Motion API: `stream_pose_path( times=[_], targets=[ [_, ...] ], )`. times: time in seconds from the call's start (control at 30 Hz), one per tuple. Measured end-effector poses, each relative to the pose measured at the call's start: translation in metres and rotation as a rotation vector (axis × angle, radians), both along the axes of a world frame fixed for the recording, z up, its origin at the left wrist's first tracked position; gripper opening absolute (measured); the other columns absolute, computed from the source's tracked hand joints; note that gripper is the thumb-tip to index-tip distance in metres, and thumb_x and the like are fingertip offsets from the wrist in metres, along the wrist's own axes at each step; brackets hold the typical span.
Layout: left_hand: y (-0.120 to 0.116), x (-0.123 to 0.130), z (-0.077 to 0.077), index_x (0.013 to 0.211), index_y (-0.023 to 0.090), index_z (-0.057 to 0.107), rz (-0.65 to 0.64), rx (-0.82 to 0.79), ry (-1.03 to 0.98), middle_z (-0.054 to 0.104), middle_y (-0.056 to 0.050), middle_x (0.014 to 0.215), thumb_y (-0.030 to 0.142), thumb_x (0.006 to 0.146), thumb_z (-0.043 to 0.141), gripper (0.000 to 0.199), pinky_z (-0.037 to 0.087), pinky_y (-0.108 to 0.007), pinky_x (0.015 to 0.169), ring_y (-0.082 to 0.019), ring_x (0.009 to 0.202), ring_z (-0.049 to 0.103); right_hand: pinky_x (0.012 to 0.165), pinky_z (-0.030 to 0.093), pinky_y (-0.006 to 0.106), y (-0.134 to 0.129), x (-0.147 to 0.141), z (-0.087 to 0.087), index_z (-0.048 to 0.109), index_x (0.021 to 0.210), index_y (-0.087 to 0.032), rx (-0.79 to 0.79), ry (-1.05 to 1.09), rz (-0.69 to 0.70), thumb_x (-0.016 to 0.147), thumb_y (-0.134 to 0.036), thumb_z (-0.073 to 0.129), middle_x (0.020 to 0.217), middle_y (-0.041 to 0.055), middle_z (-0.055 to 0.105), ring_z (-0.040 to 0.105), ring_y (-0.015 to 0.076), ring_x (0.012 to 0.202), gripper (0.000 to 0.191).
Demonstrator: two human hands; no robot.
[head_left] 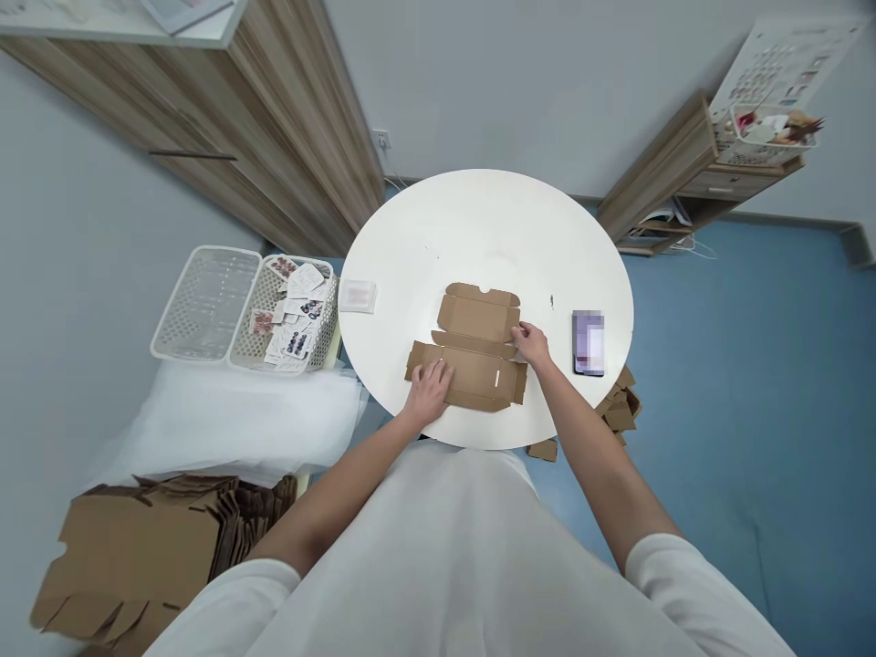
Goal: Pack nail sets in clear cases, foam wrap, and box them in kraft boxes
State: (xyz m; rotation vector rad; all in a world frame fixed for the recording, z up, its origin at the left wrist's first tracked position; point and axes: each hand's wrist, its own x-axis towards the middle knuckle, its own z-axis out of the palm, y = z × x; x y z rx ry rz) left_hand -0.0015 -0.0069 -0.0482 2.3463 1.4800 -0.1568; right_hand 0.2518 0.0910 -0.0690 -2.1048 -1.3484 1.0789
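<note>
Through the feed I'm viewing a loose, creased white fabric top point(465, 557) at six o'clock, its short left sleeve point(233, 602) showing near seven, right sleeve point(691, 584) near four; left hand point(429, 392) and right hand point(532, 344) are showing bare.

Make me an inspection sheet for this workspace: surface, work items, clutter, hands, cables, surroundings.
Surface: round white table, with a small dark scrap on its right side.
Work items: unfolded cardboard blank, lying on the table.
Clutter: phone-like device, partly pixelated, at right; small translucent case at left edge.
Hands: left hand rests on the blank's near left part; right hand touches its right edge, grip unclear.
Cables: thin cable below wall outlet; white cords beside right cabinet.
Surroundings: basket of cards and cardboard stack at left; cardboard pieces low at right.
</note>
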Motion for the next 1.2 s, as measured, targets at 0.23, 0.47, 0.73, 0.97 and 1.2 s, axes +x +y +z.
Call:
stream_pose_path(
  times=[0.23, 0.47, 0.73, 0.97, 1.2],
  targets=[
    [0.022, 0.014, 0.005, 0.140, 0.014, 0.014, 0.044, 0.004, 0.108, 0.008, -0.015, 0.147, 0.034, 0.064, 0.062, 0.092, 0.007, -0.051, 0.105, -0.032, 0.135, -0.001, 0.056, 0.034, 0.024, 0.000, -0.001, 0.003, 0.061, 0.077, -0.019, 0.050, -0.037, 0.135, 0.075, -0.025, 0.037, 0.059, -0.0012, 0.054, 0.043, 0.0129, 0.055, 0.025],
    [0.035, 0.018, 0.005, 0.141, 0.011, 0.009, -0.035, 0.040, 0.124, 0.007, -0.015, 0.147, 0.031, 0.056, 0.067, 0.105, 0.001, -0.053, 0.105, -0.033, 0.134, -0.011, 0.054, 0.033, 0.023, -0.015, 0.004, 0.012, 0.059, 0.070, -0.019, -0.017, 0.009, 0.212, 0.074, -0.024, 0.038, 0.056, -0.0024, 0.051, 0.042, 0.0118, 0.054, 0.022],
    [0.036, 0.020, 0.000, 0.140, 0.011, 0.015, -0.076, 0.043, 0.088, 0.017, -0.015, 0.146, 0.026, 0.058, 0.065, 0.097, 0.004, -0.052, 0.105, -0.032, 0.135, -0.002, 0.093, 0.029, 0.046, -0.052, -0.011, 0.029, 0.033, 0.131, -0.015, 0.220, -0.366, 0.289, 0.073, -0.044, 0.050, 0.129, 0.0166, 0.042, 0.037, 0.0310, 0.118, 0.067],
    [0.031, 0.022, 0.002, 0.139, 0.013, 0.018, -0.035, 0.070, 0.033, 0.018, -0.015, 0.146, 0.026, 0.059, 0.066, 0.094, 0.005, -0.050, 0.106, -0.031, 0.135, 0.000, 0.105, 0.005, 0.050, -0.081, -0.037, 0.019, 0.009, 0.140, -0.014, 0.193, -0.582, 0.839, 0.058, -0.045, 0.069, 0.146, 0.0161, 0.016, 0.009, 0.0302, 0.134, 0.106],
    [-0.003, -0.027, -0.017, 0.139, 0.011, 0.001, 0.555, 0.027, -0.097, 0.008, -0.021, 0.146, 0.036, 0.063, 0.066, 0.104, 0.026, -0.052, 0.098, -0.035, 0.133, 0.013, 0.104, 0.006, 0.052, -0.079, -0.039, 0.009, 0.001, 0.141, -0.015, 0.101, -0.666, 0.861, 0.062, -0.044, 0.066, 0.147, 0.0137, 0.011, 0.006, 0.0278, 0.135, 0.106]
  ],
)
